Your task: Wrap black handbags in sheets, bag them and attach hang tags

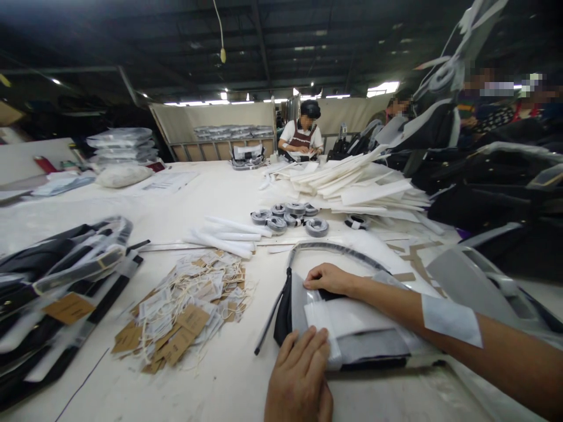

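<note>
A black bag (285,308) with grey and white wrapping and a plastic-covered handle (343,251) lies on the white table. My left hand (301,369) rests on the bag's near left edge, its fingers extended over the white wrapping (360,316). Higher up, my right hand (329,278) reaches across from the right, thumb and index finger pinched at the top edge of the grey sheet (299,299). What lies between those fingertips is too small to make out. A pale patch (452,319) is on the right forearm.
Brown and clear tags with strings (176,316) are heaped left of the bag. Wrapped black bags (53,281) lie far left. Behind are white rolls (224,234), coiled straps (292,217) and piled white sheets (352,181). A person (303,135) works across the table (206,187).
</note>
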Available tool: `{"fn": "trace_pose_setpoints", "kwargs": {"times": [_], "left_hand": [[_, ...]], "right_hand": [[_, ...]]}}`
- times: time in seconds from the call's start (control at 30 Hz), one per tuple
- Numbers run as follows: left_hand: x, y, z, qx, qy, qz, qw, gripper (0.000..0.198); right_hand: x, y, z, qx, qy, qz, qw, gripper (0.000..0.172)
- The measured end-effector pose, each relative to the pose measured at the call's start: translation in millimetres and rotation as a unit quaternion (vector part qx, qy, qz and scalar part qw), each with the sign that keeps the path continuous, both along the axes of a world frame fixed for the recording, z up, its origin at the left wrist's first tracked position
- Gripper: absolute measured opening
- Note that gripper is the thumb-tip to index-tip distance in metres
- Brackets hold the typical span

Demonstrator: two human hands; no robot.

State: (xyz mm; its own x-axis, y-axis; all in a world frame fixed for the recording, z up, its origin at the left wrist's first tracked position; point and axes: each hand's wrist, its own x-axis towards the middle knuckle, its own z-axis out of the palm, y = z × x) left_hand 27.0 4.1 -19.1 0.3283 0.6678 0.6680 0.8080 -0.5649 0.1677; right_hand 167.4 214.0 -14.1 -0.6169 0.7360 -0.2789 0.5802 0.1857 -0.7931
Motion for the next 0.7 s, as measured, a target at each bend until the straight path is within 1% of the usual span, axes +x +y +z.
{"fn": "trace_pose_setpoints", "kwargs": {"times": [0.13,0.23,0.3,0.4,0.43,0.5,0.57,0.6,0.63,0.67,0.7], "left_hand": [[2.9,-2.0,0.8,-0.008,-0.012,0.008,1.000,0.054],[3.7,-3.1,-0.4,-0.016,-0.017,0.004,1.000,0.051],[2.5,-4.4,0.1,-0.029,-0.007,-0.004,1.000,0.052],[-2.4,-8.1,5.8,-0.066,0.016,-0.021,0.997,0.053],[-5.0,-9.3,9.0,-0.084,0.018,-0.031,0.996,0.051],[-11.3,-10.0,16.8,-0.121,-0.007,-0.049,0.991,0.043],[-19.0,-5.4,24.5,-0.160,-0.079,-0.041,0.983,0.034],[-23.0,-0.4,27.5,-0.177,-0.130,-0.019,0.975,0.030],[-27.0,6.7,29.6,-0.194,-0.185,0.010,0.963,0.029],[-30.8,15.4,30.6,-0.218,-0.244,0.044,0.944,0.029],[-34.0,25.3,30.4,-0.241,-0.299,0.076,0.920,0.030]], "right_hand": [[-3.0,4.4,-7.1,0.048,-0.024,0.004,0.999,0.037],[-7.0,3.6,-6.2,0.094,-0.050,0.013,0.994,0.040],[-9.0,-1.0,1.6,0.131,-0.062,0.018,0.989,0.040],[0.4,-14.6,26.7,0.195,-0.067,0.031,0.978,0.033],[9.7,-20.0,37.4,0.219,-0.067,0.033,0.973,0.031],[39.7,-29.8,57.5,0.268,-0.071,0.022,0.961,0.039],[82.1,-36.6,69.9,0.309,-0.094,-0.012,0.946,0.044],[105.4,-38.8,71.6,0.344,-0.139,-0.053,0.927,0.046],[128.6,-40.5,70.1,0.355,-0.189,-0.097,0.910,0.050],[150.1,-42.2,65.7,0.343,-0.238,-0.132,0.899,0.055],[169.0,-44.0,59.0,0.308,-0.280,-0.159,0.895,0.060]]}}
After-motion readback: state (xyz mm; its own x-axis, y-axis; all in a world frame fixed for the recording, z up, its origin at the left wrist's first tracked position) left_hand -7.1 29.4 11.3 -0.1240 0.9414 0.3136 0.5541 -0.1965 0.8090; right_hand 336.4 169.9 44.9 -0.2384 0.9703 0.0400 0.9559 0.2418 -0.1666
